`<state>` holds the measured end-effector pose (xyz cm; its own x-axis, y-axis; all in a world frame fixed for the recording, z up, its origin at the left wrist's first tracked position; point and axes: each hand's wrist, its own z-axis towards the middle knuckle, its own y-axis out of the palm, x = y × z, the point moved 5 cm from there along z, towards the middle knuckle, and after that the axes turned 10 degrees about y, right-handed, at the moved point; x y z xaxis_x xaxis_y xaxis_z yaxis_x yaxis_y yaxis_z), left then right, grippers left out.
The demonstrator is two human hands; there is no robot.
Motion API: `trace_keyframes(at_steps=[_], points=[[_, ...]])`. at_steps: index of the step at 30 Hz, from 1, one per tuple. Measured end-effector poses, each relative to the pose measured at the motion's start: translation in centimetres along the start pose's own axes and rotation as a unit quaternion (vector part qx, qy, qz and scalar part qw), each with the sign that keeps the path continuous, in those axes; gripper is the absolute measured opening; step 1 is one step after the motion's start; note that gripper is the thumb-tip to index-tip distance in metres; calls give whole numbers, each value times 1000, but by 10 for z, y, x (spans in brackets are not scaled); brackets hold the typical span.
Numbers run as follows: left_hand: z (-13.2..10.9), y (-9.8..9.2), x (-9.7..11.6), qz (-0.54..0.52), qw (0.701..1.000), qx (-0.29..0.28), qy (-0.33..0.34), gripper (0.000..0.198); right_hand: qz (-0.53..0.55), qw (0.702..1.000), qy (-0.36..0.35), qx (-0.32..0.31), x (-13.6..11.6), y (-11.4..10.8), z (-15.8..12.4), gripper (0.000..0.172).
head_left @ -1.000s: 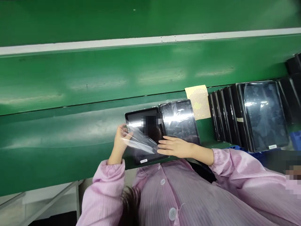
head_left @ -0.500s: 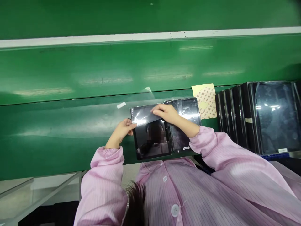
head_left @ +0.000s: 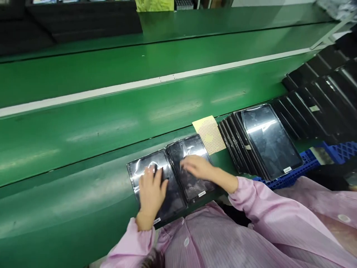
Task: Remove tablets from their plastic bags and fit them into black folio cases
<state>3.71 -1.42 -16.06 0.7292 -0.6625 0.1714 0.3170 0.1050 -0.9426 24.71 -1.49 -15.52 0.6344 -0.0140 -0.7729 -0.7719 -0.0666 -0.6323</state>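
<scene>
Two dark tablets lie side by side on the green bench, both with glossy clear film over their screens. My left hand (head_left: 152, 190) rests flat over the left tablet (head_left: 173, 197), fingers spread and hiding part of its screen. Over the right tablet (head_left: 192, 188) hovers or lies my right hand (head_left: 199, 167), its fingers loosely bent and somewhat blurred; whether it touches the film I cannot tell. No object shows in either hand. Each tablet carries a small white label near its lower edge.
Behind the right tablet lies a yellow sheet of small dots (head_left: 214, 139). Several more tablets (head_left: 269, 137) lean in a row at the right, partly over a blue crate (head_left: 281, 181). A pink sleeve of another person (head_left: 320, 203) shows at far right. Black stacks (head_left: 83, 22) stand across the bench.
The view has swung right. My left hand has left the left tablet's edge and lies on its screen. My right hand has shifted to the right tablet. Film now covers the left screen.
</scene>
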Motion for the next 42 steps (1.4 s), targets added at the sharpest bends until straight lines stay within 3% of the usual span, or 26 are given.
trace_keyframes(at_steps=[1, 3, 5, 7, 12, 17, 19, 22, 25, 27, 30, 31, 33, 34, 36, 38, 39, 40, 42], points=[[0, 8, 21, -4, 998, -20, 60, 37, 5, 996, 64, 67, 18, -19, 17, 18], [-5, 22, 56, -41, 984, -67, 160, 37, 19, 980, 138, 141, 48, -48, 43, 25], [-12, 28, 78, -94, 964, -110, 222, 39, 44, 966, 184, 175, 71, -63, 54, 28], [-18, 31, 86, -135, 953, -140, 232, 39, 77, 956, 214, 187, 85, -67, 51, 29], [-18, 34, 74, -256, 950, -146, 102, 27, 164, 934, 246, 200, 94, -53, 7, 31], [-12, 37, 64, -298, 951, -79, 10, 31, 231, 912, 247, 233, 95, -48, -40, 30], [-8, 35, 48, -314, 947, -31, -49, 31, 252, 903, 248, 244, 95, -49, -54, 31], [-1, 25, 2, -333, 928, 63, -156, 26, 292, 884, 260, 257, 97, -47, -72, 29], [2, 10, -49, -369, 867, 179, -283, 26, 344, 860, 279, 251, 97, -40, -83, 27], [-2, 5, -68, -446, 779, 231, -376, 27, 377, 849, 292, 228, 93, -32, -84, 30], [-11, 4, -57, -565, 634, 253, -464, 31, 423, 838, 307, 160, 84, -21, -76, 41], [-14, 5, -46, -589, 614, 244, -465, 31, 434, 834, 311, 136, 82, -18, -71, 44], [-17, 6, -20, -609, 649, 184, -418, 34, 445, 829, 324, 96, 78, -16, -59, 47], [-18, 9, -5, -607, 690, 130, -373, 33, 445, 828, 332, 81, 77, -16, -52, 46], [-18, 13, 25, -562, 799, 4, -212, 26, 430, 829, 351, 62, 76, -19, -40, 38], [-21, 15, 51, -450, 890, -80, -5, 13, 334, 873, 352, 49, 68, -22, -32, 29], [-24, 16, 61, -385, 914, -96, 84, 10, 247, 909, 333, 41, 61, -24, -31, 26], [-27, 16, 67, -328, 928, -96, 150, 11, 146, 945, 292, 25, 49, -24, -32, 23], [-31, 16, 70, -249, 942, -92, 206, 17, -32, 990, 132, -38, 15, -15, -42, 17]])
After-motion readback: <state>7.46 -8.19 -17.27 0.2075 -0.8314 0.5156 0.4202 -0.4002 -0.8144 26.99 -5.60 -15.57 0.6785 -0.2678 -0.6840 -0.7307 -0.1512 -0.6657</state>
